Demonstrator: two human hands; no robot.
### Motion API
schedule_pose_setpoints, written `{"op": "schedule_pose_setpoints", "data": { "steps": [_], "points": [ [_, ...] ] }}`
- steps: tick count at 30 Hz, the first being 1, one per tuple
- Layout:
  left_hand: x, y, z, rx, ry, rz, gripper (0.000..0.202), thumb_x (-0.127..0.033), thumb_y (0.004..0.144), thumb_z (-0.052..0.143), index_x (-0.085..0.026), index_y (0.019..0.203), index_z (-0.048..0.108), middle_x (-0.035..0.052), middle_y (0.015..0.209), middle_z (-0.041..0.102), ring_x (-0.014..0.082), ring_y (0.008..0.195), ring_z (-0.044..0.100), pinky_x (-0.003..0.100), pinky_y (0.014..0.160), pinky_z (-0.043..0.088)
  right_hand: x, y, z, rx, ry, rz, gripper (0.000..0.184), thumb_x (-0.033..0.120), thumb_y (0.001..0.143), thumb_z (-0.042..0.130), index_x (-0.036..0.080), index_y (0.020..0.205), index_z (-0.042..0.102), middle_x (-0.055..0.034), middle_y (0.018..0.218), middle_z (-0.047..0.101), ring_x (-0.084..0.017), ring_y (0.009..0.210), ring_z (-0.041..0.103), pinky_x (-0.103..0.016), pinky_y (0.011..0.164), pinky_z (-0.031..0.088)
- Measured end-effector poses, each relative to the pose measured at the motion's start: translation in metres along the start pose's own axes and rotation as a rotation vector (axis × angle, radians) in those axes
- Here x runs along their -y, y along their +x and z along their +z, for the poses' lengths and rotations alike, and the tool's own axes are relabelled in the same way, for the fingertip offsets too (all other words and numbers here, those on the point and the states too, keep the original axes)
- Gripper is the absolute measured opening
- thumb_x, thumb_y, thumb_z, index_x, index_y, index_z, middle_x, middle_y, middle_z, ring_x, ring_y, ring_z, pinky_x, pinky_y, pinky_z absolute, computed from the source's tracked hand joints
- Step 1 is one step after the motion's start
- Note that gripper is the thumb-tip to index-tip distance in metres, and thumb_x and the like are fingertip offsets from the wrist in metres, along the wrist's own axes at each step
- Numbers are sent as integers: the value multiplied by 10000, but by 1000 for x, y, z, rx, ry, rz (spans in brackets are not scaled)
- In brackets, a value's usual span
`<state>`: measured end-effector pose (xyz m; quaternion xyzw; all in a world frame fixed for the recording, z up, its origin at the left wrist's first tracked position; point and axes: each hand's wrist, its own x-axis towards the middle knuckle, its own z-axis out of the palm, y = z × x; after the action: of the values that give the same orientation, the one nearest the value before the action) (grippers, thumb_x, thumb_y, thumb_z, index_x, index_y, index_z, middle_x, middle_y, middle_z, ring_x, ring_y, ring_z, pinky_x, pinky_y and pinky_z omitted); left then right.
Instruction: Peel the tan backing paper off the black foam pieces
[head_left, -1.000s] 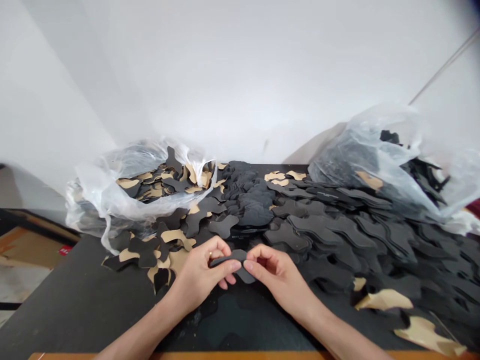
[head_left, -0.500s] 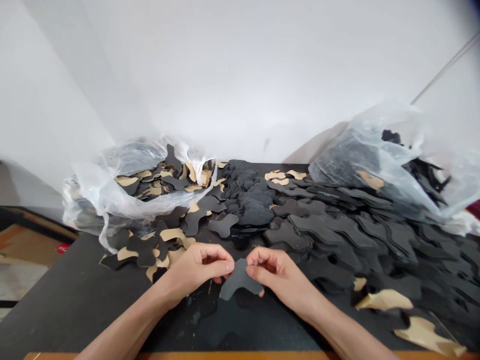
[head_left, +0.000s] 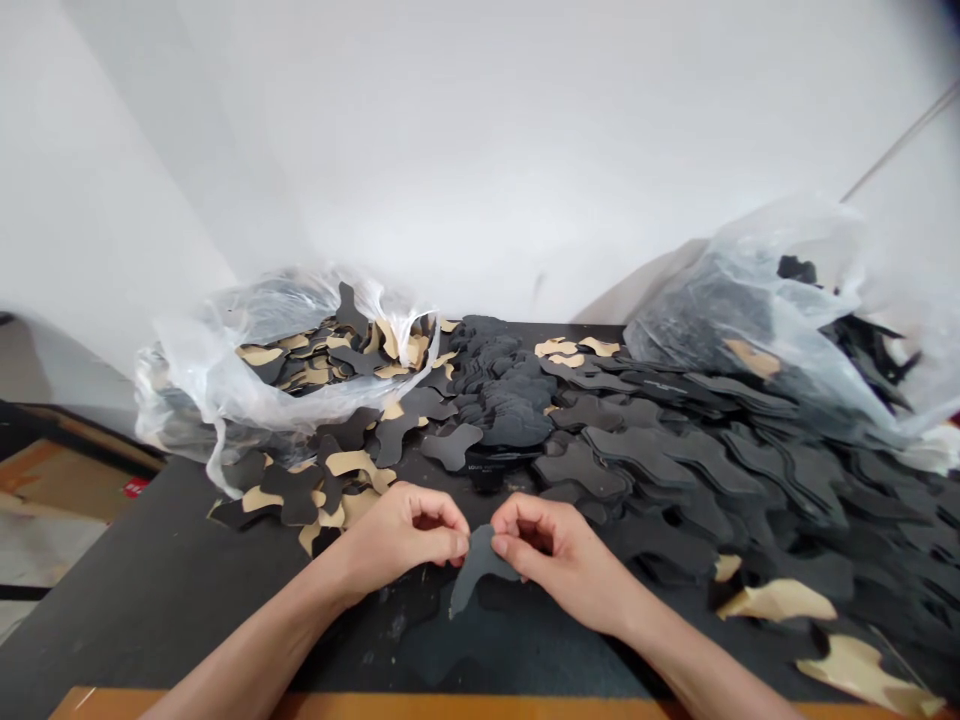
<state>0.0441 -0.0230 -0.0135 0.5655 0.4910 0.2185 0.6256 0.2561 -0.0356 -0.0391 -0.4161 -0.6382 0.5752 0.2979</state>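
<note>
Tabletop (head_left: 165,590): left hand (head_left: 405,540), right hand (head_left: 555,555) pinching grey piece (head_left: 480,562).

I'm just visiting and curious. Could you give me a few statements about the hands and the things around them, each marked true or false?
1. The right hand has a dark gray cutout in its grip. True.
2. The left hand is spread flat. False: its thumb and fingertips are pinched together at the cutout's edge.
3. The plastic bag on the left holds tan and black pieces. True.
4. The plastic bag on the right is opaque. False: it is translucent, and dark pieces are visible inside.
5. Tan scraps lie at the front right. True.
</note>
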Motion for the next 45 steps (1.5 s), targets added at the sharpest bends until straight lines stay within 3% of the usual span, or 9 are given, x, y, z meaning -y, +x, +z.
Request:
{"op": "schedule_pose_setpoints", "data": {
  "steps": [4,8,16,20,27,33,45],
  "points": [
    [0,-1,1,54,-46,-33,67,-201,629,639,-149,641,679,-4,611,679,111,584,553,217,592,418,2,-2,-1,-29,-229,-142,108,160,893,575,189,791,594,40,717,545,-97,665,461,-219,601,351],
    [0,-1,3,78,-66,-30,64,-199,638,614,-147,653,649,-3,632,665,111,602,536,219,595,395,0,-2,-3,-39,-313,-219,117,186,934,561,201,830,613,24,777,589,-106,691,513,-226,625,377],
    [4,-1,7,-2,-66,110,101,-260,775,522,-170,729,522,-51,655,439,108,637,360,229,596,284,-6,-2,-4,-97,-355,-317,118,225,978,506,211,897,591,-16,887,620,-130,759,574,-241,680,433],
    [5,-2,7,-30,-1,137,138,-302,828,515,-174,778,523,-48,684,414,116,652,335,236,601,278,-4,-2,-2,-92,-285,-247,113,224,969,521,206,868,567,9,812,600,-116,708,586,-226,650,434],
    [-3,-2,-1,18,-14,157,171,-329,884,563,-161,880,595,-14,760,576,131,741,520,241,713,402,-6,-1,1,-63,-80,-93,145,284,963,534,199,845,532,34,765,550,-101,639,592,-211,601,440],
    [-3,-5,-5,28,99,151,204,-355,887,588,-160,859,642,-16,749,581,127,708,502,238,654,373,-5,-1,1,-42,-31,-70,148,281,949,544,193,832,530,38,770,529,-91,623,577,-204,591,454],
    [-3,-4,-2,30,68,134,162,-293,859,590,-153,777,593,-20,728,572,112,683,477,222,636,354,-7,-1,0,-70,-230,-143,124,256,964,519,205,855,547,29,754,577,-108,647,587,-210,599,436]
  ]
}}
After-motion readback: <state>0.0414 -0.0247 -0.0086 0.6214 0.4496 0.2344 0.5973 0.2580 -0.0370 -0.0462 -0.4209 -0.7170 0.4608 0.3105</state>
